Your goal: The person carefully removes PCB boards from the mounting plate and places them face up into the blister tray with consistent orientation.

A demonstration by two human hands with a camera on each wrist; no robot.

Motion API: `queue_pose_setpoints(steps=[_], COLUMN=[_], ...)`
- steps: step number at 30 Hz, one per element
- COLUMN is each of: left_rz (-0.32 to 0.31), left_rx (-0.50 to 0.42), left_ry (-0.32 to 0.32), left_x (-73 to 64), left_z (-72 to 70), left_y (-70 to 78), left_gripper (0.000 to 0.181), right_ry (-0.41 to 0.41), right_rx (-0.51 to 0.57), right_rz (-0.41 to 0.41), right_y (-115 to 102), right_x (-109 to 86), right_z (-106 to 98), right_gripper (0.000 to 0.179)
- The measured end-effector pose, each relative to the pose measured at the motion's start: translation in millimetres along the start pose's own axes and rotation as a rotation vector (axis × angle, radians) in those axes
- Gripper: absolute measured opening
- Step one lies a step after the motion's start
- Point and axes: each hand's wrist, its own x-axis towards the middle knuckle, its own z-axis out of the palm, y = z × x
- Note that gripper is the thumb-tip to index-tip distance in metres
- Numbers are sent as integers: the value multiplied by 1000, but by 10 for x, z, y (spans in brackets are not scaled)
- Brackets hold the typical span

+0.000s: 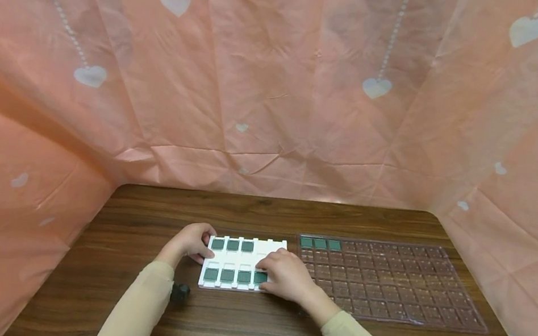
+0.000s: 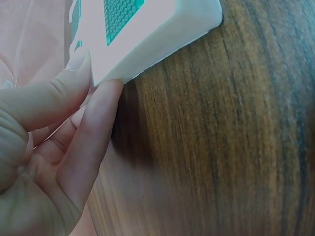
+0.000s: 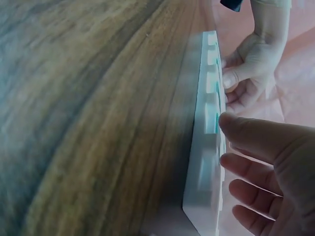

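A white tray [image 1: 236,257] lies on the table with square green chips in two rows, three at the back and several along the front. My left hand [image 1: 193,239] pinches its left edge, with the thumb on top and a finger low on the side in the left wrist view. Over the tray's right part, my right hand [image 1: 287,275] has thumb and index finger on either side of the front row's rightmost green chip [image 1: 260,277], which sits at its slot. The other fingers of that hand [image 3: 256,196] are bent beside the tray in the right wrist view.
Right of the white tray lies a large clear plastic tray [image 1: 387,282] divided into many square pockets, with three green chips [image 1: 320,244] in its back left corner. The wooden table [image 1: 236,330] is enclosed by a pink curtain [image 1: 277,106] with white hearts.
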Motion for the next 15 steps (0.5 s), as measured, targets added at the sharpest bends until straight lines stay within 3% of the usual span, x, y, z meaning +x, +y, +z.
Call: queue_pose_setpoints(steps=[15], left_rz=[7], left_rx=[-4], left_ry=[-1], left_x=[-8], left_z=[5], left_y=[5], left_gripper=[49], right_ry=[-3], right_rx=[-65], right_rz=[33], right_y=[-46], right_x=[-4], right_z=[78], right_gripper=[31])
